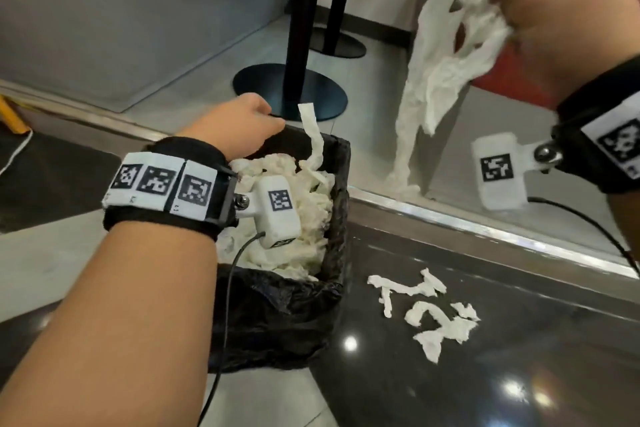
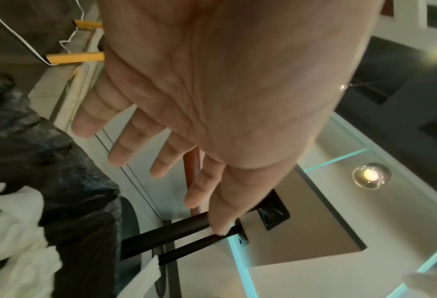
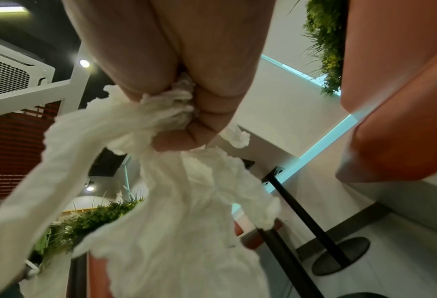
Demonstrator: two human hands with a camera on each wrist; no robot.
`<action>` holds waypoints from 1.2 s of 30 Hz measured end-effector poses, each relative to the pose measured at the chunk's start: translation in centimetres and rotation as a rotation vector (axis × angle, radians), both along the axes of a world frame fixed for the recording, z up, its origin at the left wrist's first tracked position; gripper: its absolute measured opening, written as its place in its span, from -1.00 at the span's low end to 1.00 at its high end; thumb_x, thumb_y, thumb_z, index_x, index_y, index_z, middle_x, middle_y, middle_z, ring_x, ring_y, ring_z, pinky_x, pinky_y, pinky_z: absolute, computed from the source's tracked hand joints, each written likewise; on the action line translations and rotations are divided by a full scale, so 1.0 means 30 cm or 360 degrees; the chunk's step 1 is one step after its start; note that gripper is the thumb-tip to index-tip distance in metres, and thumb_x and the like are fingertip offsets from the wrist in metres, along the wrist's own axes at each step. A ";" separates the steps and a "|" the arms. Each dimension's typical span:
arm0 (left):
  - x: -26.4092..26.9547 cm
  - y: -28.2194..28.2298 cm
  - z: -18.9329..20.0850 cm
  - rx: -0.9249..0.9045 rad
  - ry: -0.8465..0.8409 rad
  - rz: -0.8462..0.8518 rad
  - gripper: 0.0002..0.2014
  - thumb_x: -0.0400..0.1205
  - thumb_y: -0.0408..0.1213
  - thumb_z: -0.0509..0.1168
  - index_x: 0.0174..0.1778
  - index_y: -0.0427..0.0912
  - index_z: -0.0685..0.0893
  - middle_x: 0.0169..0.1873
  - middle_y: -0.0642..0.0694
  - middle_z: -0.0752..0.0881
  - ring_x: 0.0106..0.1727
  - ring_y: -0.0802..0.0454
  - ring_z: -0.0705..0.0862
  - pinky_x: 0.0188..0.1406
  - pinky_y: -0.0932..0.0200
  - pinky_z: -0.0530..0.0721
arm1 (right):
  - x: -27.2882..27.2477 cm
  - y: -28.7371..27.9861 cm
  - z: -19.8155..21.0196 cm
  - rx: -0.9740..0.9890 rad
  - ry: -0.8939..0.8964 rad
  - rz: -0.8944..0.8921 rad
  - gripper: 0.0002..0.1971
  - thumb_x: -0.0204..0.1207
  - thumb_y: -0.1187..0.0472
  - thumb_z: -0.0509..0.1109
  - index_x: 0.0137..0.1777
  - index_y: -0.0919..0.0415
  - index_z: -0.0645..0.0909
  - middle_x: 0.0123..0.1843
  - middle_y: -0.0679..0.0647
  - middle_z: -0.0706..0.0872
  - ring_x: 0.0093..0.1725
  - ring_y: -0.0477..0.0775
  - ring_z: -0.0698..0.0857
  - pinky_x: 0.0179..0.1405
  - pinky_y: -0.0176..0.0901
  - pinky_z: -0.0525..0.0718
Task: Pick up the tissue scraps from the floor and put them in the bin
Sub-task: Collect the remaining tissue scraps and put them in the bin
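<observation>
A bin (image 1: pixel 277 315) with a black liner (image 2: pixel 59 165) stands at the centre, heaped with white tissue (image 1: pixel 294 218). One strip (image 1: pixel 311 139) sticks up from its far rim. My left hand (image 1: pixel 273 118) hovers over the bin's far left rim. In the left wrist view its fingers (image 2: pixel 120 155) are spread and straight, with nothing in them. My right hand (image 1: pixel 540 0), raised at the top right, grips a long bunch of tissue (image 1: pixel 446 55) that hangs down towards the floor. Its fingers (image 3: pixel 209 113) are curled tight round the bunch (image 3: pixel 176 201). Several scraps (image 1: pixel 426 312) lie on the dark floor to the right of the bin.
Two black table poles (image 1: pixel 298 28) on round bases (image 1: pixel 311 94) stand just behind the bin. A metal floor strip (image 1: pixel 485 222) runs between the pale and the dark floor. A red seat (image 3: pixel 403 100) is at the right, a yellow object (image 1: pixel 12 114) at the far left.
</observation>
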State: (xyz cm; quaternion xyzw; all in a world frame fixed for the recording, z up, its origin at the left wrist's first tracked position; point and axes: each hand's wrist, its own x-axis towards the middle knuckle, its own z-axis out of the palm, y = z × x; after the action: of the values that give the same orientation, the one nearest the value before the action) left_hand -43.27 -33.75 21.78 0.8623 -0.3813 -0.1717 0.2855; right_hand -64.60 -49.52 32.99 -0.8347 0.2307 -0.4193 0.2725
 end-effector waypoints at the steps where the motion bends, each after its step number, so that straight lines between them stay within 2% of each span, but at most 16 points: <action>1: 0.009 0.006 0.006 -0.0047 0.0021 0.0025 -0.58 0.66 0.04 0.17 0.41 0.01 0.46 0.30 -0.09 0.59 0.13 -0.01 0.49 0.02 0.14 0.35 | 0.042 0.007 0.017 0.0130 -0.0024 -0.0019 -0.81 0.33 0.05 0.43 -0.06 -0.04 0.75 0.10 0.10 0.78 0.14 0.13 0.77 0.09 0.15 0.76; 3: 0.015 0.018 0.015 -0.0113 0.0067 0.0062 -0.60 0.65 0.06 0.18 0.37 0.01 0.48 0.18 -0.07 0.60 0.09 -0.03 0.52 -0.01 0.11 0.38 | 0.117 0.022 0.031 0.0111 -0.0071 -0.0015 -0.73 0.35 0.06 0.42 0.03 0.11 0.72 0.11 0.19 0.78 0.11 0.16 0.77 0.04 0.17 0.77; 5: 0.024 0.018 0.018 -0.0206 0.0101 0.0116 -0.66 0.63 0.06 0.18 0.26 0.00 0.53 -0.03 -0.01 0.62 -0.03 -0.03 0.56 -0.09 0.07 0.44 | 0.199 0.048 0.007 0.0018 -0.0085 0.0125 -0.69 0.46 0.26 0.38 0.20 0.26 0.61 0.14 0.16 0.77 0.11 0.05 0.77 0.03 -0.01 0.78; 7: 0.026 0.008 0.017 -0.0293 0.0130 0.0157 -0.72 0.62 0.03 0.19 0.15 -0.02 0.55 -0.10 -0.04 0.65 -0.12 -0.04 0.60 -0.16 0.07 0.47 | 0.276 0.075 -0.072 0.0017 0.0115 0.0104 -0.68 0.47 0.29 0.39 0.23 0.22 0.57 0.12 0.07 0.75 0.06 0.00 0.75 0.06 -0.10 0.75; 9: 0.025 0.002 0.006 -0.0297 0.0093 0.0171 -0.75 0.62 -0.02 0.19 0.11 -0.06 0.56 -0.05 -0.06 0.64 -0.15 -0.03 0.58 -0.20 0.09 0.45 | 0.336 0.072 -0.192 -0.0044 0.0581 -0.0014 -0.61 0.48 0.18 0.42 0.31 0.09 0.52 0.15 0.00 0.69 0.06 -0.04 0.67 0.07 -0.20 0.67; 12: 0.016 -0.002 -0.010 -0.0191 -0.0049 0.0131 -0.76 0.62 -0.09 0.20 0.07 -0.14 0.60 -0.06 -0.14 0.67 -0.09 -0.13 0.59 -0.13 0.11 0.44 | 0.369 0.061 -0.378 -0.0036 0.1691 0.0099 -0.22 0.42 -0.06 0.48 0.59 -0.01 0.21 0.46 0.12 0.51 0.39 0.14 0.53 0.32 -0.10 0.50; 13: 0.005 -0.001 -0.021 -0.0118 -0.0075 0.0108 -0.76 0.62 -0.10 0.20 0.07 -0.15 0.60 -0.08 -0.15 0.67 -0.09 -0.14 0.58 -0.13 0.11 0.43 | 0.355 0.054 -0.416 0.0013 0.1863 0.0162 -0.13 0.38 -0.15 0.48 0.62 -0.03 0.13 0.54 0.09 0.44 0.48 0.17 0.47 0.42 -0.03 0.46; 15: -0.005 0.010 -0.036 0.0017 -0.0114 0.0050 -0.77 0.63 -0.07 0.20 0.08 -0.12 0.59 -0.07 -0.13 0.64 -0.06 -0.13 0.56 -0.11 0.08 0.43 | 0.314 0.035 -0.414 0.0194 0.1738 0.0246 -0.14 0.35 -0.20 0.46 0.61 -0.10 0.16 0.48 -0.03 0.43 0.39 0.18 0.55 0.32 0.06 0.61; 18: -0.010 0.011 -0.051 0.0110 -0.0190 0.0019 -0.80 0.61 -0.02 0.23 -0.01 -0.05 0.59 -0.13 -0.10 0.65 -0.08 -0.13 0.59 -0.09 0.02 0.52 | 0.185 -0.051 -0.387 0.0449 0.1202 0.0110 -0.49 0.50 0.07 0.43 0.45 -0.03 0.41 0.27 -0.01 0.51 0.02 0.10 0.70 -0.01 0.04 0.78; 21: -0.029 -0.002 -0.055 0.0033 -0.0081 0.0022 -0.82 0.59 0.01 0.25 -0.15 -0.02 0.60 -0.18 -0.10 0.69 -0.08 -0.16 0.68 0.06 -0.08 0.67 | -0.037 -0.167 -0.475 0.0337 0.1261 -0.0097 -0.58 0.45 0.20 0.49 0.30 0.05 0.53 0.23 0.16 0.66 -0.15 0.09 0.67 -0.11 0.00 0.73; 23: -0.074 -0.017 -0.054 -0.0107 0.0097 -0.0003 -0.83 0.58 -0.01 0.27 -0.20 -0.01 0.59 -0.13 -0.15 0.73 -0.08 -0.14 0.75 0.10 -0.19 0.72 | -0.211 -0.225 -0.623 0.0248 0.1704 -0.0224 -0.44 0.40 0.19 0.53 0.40 0.07 0.47 0.35 0.16 0.61 0.09 0.13 0.66 0.08 -0.13 0.56; 26: -0.192 -0.053 -0.056 -0.0236 0.0186 -0.0126 -0.93 0.62 -0.11 0.28 -0.15 0.01 0.59 -0.10 -0.10 0.71 -0.08 -0.09 0.76 0.03 -0.19 0.76 | -0.459 -0.252 -0.894 0.0496 0.2165 -0.0394 -0.14 0.31 0.02 0.60 0.57 -0.01 0.24 0.51 0.21 0.40 0.39 0.24 0.54 0.32 -0.03 0.53; 29: -0.359 -0.101 -0.055 -0.0264 0.0118 -0.0357 -0.91 0.61 -0.06 0.27 -0.03 0.07 0.61 -0.14 0.08 0.72 -0.14 0.04 0.76 -0.08 -0.02 0.77 | -0.587 -0.248 -1.121 0.0829 0.2293 -0.0398 0.06 0.19 -0.17 0.62 0.62 -0.12 0.08 0.56 0.33 0.19 0.47 0.35 0.44 0.41 0.08 0.51; 32: -0.554 -0.165 -0.119 -0.0225 0.0011 -0.0708 -0.90 0.60 -0.03 0.26 -0.01 0.12 0.59 -0.21 0.19 0.66 -0.29 0.34 0.63 -0.20 0.24 0.60 | -0.620 -0.246 -1.261 0.0878 0.2322 -0.0385 0.15 0.10 -0.31 0.60 0.63 -0.25 -0.01 0.62 0.38 0.00 0.54 0.44 0.32 0.49 0.19 0.43; 34: -0.684 -0.203 -0.228 -0.0082 -0.0085 -0.0980 -0.87 0.61 -0.03 0.24 0.03 0.09 0.57 -0.15 0.16 0.66 -0.27 0.31 0.58 -0.16 0.23 0.54 | -0.619 -0.245 -1.326 0.0833 0.2376 -0.0289 0.14 0.11 -0.30 0.59 0.60 -0.35 -0.07 0.66 0.35 -0.19 0.59 0.45 0.23 0.53 0.23 0.36; 36: -0.791 -0.217 -0.378 0.0183 -0.0090 -0.1153 -0.84 0.62 -0.05 0.21 0.07 0.05 0.57 -0.04 0.06 0.67 -0.10 0.12 0.61 -0.01 0.10 0.59 | -0.616 -0.231 -1.371 0.0787 0.2412 -0.0187 0.03 0.19 -0.22 0.58 0.56 -0.43 -0.02 0.67 0.25 -0.25 0.58 0.48 0.21 0.52 0.26 0.35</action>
State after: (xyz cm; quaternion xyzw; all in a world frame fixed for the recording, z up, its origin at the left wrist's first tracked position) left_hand -67.00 -40.27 10.44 0.6904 -0.6593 -0.2590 0.1467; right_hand -83.09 -56.44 -8.14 -0.7944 0.4830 0.3116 0.1961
